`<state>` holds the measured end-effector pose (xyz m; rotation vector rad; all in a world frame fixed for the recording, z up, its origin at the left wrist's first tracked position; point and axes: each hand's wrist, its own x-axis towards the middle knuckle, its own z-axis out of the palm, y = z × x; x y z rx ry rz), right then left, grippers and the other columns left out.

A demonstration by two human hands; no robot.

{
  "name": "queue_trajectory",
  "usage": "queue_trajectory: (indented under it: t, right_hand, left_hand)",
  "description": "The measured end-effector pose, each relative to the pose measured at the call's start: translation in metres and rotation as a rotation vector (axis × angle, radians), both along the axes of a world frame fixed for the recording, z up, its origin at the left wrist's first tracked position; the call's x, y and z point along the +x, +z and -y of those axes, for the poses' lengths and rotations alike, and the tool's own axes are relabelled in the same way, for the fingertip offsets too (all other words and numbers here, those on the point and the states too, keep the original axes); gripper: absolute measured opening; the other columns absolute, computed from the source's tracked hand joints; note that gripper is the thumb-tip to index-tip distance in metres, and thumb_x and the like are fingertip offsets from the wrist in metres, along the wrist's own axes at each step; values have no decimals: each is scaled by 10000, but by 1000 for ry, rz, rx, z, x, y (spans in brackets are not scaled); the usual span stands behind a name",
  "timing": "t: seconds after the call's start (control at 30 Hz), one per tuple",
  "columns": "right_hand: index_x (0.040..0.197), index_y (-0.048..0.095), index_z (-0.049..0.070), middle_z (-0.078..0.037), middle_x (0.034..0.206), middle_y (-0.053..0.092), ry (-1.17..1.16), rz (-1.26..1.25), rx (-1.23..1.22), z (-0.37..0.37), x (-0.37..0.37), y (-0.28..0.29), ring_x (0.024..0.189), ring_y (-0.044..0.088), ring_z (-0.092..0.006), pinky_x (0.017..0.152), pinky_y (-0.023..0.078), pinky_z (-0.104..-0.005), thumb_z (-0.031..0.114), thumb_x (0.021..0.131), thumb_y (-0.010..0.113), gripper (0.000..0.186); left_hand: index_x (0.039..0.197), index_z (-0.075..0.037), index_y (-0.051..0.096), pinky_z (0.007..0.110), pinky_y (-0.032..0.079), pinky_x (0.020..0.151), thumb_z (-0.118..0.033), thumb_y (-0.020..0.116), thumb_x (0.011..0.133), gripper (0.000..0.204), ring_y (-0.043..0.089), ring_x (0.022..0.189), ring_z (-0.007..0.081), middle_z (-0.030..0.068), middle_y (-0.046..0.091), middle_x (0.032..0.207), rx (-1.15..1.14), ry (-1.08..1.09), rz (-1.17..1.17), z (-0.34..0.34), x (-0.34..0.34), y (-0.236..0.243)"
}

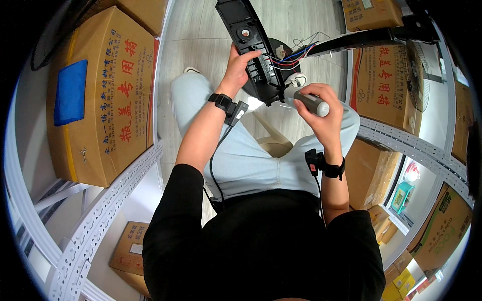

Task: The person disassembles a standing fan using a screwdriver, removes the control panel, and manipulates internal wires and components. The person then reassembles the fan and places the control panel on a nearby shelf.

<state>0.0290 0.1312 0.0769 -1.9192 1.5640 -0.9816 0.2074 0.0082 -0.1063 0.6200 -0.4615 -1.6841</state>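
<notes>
My left hand (236, 70) grips the edge of a long black plastic housing (243, 22), with its thumb lying over the row of parts along the middle. Red, blue and white wires (296, 57) run from the housing toward a black curved pole (356, 41) on the right. Closed around a grey cylindrical tool (312, 103), my right hand (329, 103) is just right of the housing's lower end. The tool looks like a handheld electric screwdriver, its pale end cap toward me; the tip is hard to make out. A black round base (276, 47) lies partly hidden behind the housing.
Metal shelving (115, 195) with cardboard boxes (108, 100) flanks me on the left, and a similar shelf frame (396, 138) with boxes stands right. A fan's wire guard (417, 75) is at upper right. A pale stool (273, 140) shows between my knees.
</notes>
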Motion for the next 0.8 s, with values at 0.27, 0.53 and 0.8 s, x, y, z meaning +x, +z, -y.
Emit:
queue_trajectory:
  t: [0.27, 0.53, 0.8]
  right_hand:
    - [930, 691, 63, -69, 997, 674, 174, -125, -24, 0, -1, 5, 962, 634, -249, 840, 511, -363, 34, 680, 821, 284]
    - [948, 705, 53, -66, 1036, 680, 150, -125, -17, -3, 1, 4, 966, 651, -228, 830, 524, -326, 22, 698, 831, 282]
    - [957, 711, 57, -73, 1024, 683, 236, -191, -50, -1, 0, 9, 946, 660, -227, 815, 529, -320, 35, 696, 842, 293]
  left_hand:
    - [1238, -80, 464, 434, 592, 833, 98, 657, 819, 494, 669, 983, 267, 107, 631, 1120, 16, 13, -38, 0, 0, 0]
    - [1222, -91, 448, 383, 593, 788, 115, 646, 787, 520, 671, 927, 229, 80, 630, 1053, 28, 22, -49, -1, 0, 7]
    - [1237, -88, 436, 443, 597, 825, 113, 658, 804, 527, 665, 975, 270, 107, 619, 1101, 14, 66, -38, 3, 0, -7]
